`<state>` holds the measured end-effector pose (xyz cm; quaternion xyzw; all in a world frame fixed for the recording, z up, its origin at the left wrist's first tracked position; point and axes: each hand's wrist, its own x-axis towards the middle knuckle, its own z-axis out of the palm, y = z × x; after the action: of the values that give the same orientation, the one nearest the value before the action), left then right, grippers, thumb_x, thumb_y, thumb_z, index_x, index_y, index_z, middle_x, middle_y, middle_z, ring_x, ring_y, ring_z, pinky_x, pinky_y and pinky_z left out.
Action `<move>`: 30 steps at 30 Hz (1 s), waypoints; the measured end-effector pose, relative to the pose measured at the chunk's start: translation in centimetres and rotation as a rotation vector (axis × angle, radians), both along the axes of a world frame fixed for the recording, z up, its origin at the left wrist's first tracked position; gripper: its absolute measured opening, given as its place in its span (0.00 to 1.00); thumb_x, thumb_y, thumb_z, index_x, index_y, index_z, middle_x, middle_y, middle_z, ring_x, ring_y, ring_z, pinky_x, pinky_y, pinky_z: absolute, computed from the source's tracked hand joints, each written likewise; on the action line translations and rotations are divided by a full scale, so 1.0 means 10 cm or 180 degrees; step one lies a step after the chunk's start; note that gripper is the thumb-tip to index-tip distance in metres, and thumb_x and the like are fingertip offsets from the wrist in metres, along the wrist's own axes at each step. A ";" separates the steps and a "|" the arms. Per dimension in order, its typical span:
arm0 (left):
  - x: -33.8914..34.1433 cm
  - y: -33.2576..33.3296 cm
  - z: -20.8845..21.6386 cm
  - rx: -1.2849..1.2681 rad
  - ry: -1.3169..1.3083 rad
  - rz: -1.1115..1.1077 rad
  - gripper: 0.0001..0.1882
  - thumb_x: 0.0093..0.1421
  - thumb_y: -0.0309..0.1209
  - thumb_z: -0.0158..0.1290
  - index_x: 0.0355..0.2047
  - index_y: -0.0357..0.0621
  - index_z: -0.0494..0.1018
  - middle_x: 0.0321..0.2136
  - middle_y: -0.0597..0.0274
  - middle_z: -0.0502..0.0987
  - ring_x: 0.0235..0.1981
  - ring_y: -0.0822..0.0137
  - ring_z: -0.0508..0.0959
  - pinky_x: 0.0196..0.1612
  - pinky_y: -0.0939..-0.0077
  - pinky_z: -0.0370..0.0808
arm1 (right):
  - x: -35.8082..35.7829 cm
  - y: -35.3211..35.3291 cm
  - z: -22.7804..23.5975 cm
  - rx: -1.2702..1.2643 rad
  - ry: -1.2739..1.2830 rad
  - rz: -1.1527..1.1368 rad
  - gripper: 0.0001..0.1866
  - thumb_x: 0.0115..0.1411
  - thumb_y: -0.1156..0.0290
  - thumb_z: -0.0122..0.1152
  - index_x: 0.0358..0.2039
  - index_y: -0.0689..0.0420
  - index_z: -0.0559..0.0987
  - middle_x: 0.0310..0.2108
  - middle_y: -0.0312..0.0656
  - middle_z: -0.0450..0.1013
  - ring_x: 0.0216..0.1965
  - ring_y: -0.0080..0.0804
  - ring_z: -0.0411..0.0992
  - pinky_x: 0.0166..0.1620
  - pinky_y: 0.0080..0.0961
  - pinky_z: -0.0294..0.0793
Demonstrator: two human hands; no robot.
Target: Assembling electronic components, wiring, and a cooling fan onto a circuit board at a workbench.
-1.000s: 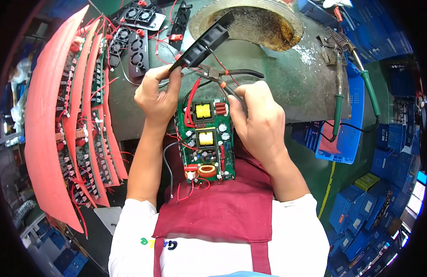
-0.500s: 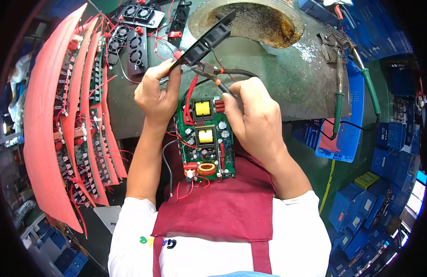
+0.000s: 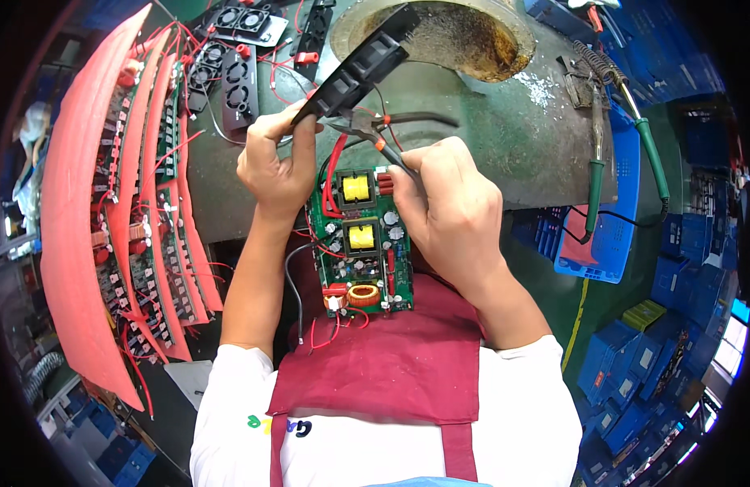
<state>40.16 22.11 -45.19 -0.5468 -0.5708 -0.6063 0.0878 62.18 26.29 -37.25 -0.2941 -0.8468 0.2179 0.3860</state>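
Note:
Pinched between the fingers and thumb of my left hand (image 3: 275,166) is a black fan panel (image 3: 360,73), tilted up with its far end over the round opening. My right hand (image 3: 456,211) grips cutting pliers (image 3: 362,123) with black handles and orange bands; the far handle stands apart from my fingers. The pliers' jaws are at the lower edge of the panel, beside its wires; whether they touch a wire I cannot tell. Below both hands lies a green circuit board (image 3: 360,268) with yellow-wound transformers, a copper coil and red wires, partly over the bench edge.
Several boards between pink foam sheets (image 3: 83,211) stand at left. More fan panels (image 3: 241,89) with red wires lie at the far left of the bench. A round metal-rimmed opening (image 3: 342,36) is at the back. Soldering irons (image 3: 596,183) rest at right near a blue basket (image 3: 618,252).
The fan panel has turned a little, showing more of its face. The pliers have shifted slightly left, and their far handle has swung a little. The circuit board stays nearly in place.

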 end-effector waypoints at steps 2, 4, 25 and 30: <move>0.00 0.01 -0.02 0.0072 -0.0210 -0.0041 0.09 0.62 0.19 0.64 0.40 0.36 0.76 0.35 0.51 0.86 0.29 0.67 0.87 0.34 0.76 0.82 | 0.03 0.03 0.01 0.0201 -0.0226 -0.0044 0.11 0.57 0.78 0.71 0.37 0.59 0.77 0.30 0.45 0.72 0.25 0.44 0.73 0.27 0.38 0.72; 0.00 0.02 -0.01 0.0080 -0.0260 -0.0025 0.09 0.62 0.19 0.64 0.40 0.36 0.75 0.35 0.51 0.86 0.29 0.67 0.87 0.34 0.76 0.82 | 0.04 0.04 0.03 0.0253 -0.0319 -0.0058 0.11 0.57 0.78 0.72 0.37 0.59 0.77 0.30 0.45 0.72 0.25 0.44 0.74 0.27 0.38 0.73; -0.01 0.03 0.09 0.0159 0.0697 0.0188 0.10 0.60 0.17 0.65 0.38 0.33 0.74 0.29 0.54 0.82 0.37 0.53 0.89 0.42 0.65 0.86 | -0.08 -0.03 -0.04 -0.0351 -0.0094 0.0127 0.08 0.61 0.76 0.69 0.38 0.62 0.77 0.29 0.44 0.72 0.23 0.37 0.73 0.28 0.31 0.73; -0.04 0.00 0.06 0.0193 0.0557 0.0197 0.11 0.59 0.15 0.64 0.39 0.32 0.74 0.30 0.53 0.82 0.30 0.60 0.85 0.47 0.56 0.88 | -0.15 -0.18 0.01 -0.1905 0.0427 0.0113 0.06 0.68 0.75 0.65 0.39 0.63 0.77 0.31 0.34 0.76 0.32 0.14 0.73 0.33 0.20 0.72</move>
<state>39.79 22.12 -44.54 -0.5768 -0.5589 -0.5703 0.1725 60.66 24.53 -37.14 -0.3648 -0.7227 0.4832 0.3334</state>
